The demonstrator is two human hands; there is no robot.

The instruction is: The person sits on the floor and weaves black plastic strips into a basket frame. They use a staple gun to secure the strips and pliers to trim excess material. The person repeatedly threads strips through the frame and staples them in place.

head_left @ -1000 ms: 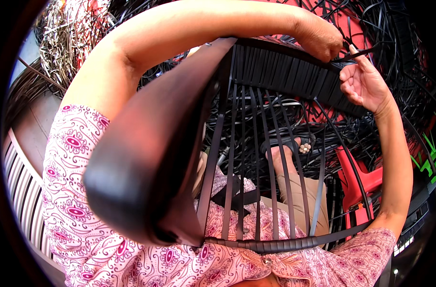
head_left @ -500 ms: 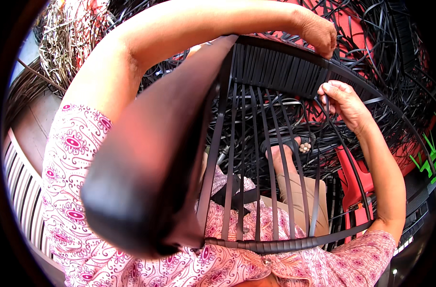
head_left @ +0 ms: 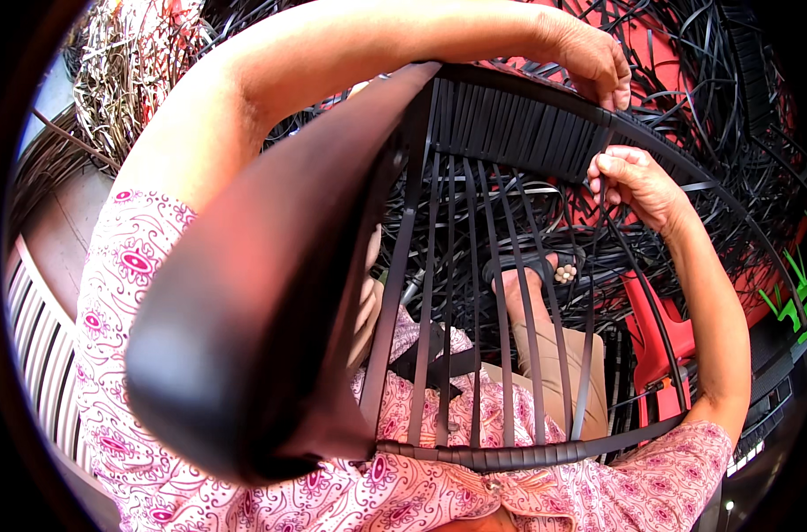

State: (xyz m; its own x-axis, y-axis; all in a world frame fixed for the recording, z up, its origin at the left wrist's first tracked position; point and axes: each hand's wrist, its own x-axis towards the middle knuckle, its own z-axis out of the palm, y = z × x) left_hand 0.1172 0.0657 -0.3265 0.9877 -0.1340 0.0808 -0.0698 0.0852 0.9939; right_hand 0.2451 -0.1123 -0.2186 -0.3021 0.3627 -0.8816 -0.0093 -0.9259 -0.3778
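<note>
A curved black chair-like frame (head_left: 510, 456) rests against me, strung with long dark plastic strips (head_left: 507, 355) from its near rim to its far rim. Tightly packed strip wraps form a woven band (head_left: 518, 124) below the far rim. My left arm reaches round over the top, and my left hand (head_left: 601, 69) has its fingers closed at the outer side of that rim; what they grip is hidden. Just inside the band's right end, my right hand (head_left: 638, 184) pinches a black plastic strip (head_left: 629, 248) that runs down towards the near rim. A broad dark panel (head_left: 261, 293) looms blurred at the left.
Loose black strips (head_left: 705, 204) lie tangled over a red surface (head_left: 656, 58). A red plastic piece (head_left: 656, 332) stands below my right forearm, and a green plastic piece (head_left: 798, 301) is at the far right. Brown and silvery strips (head_left: 128, 80) pile up at the back left.
My left hand has shifted slightly to the right along the far rim, its fingers turning more into view. The dark panel has swung a little left. My right hand stays nearly in place, pinching the strip.
</note>
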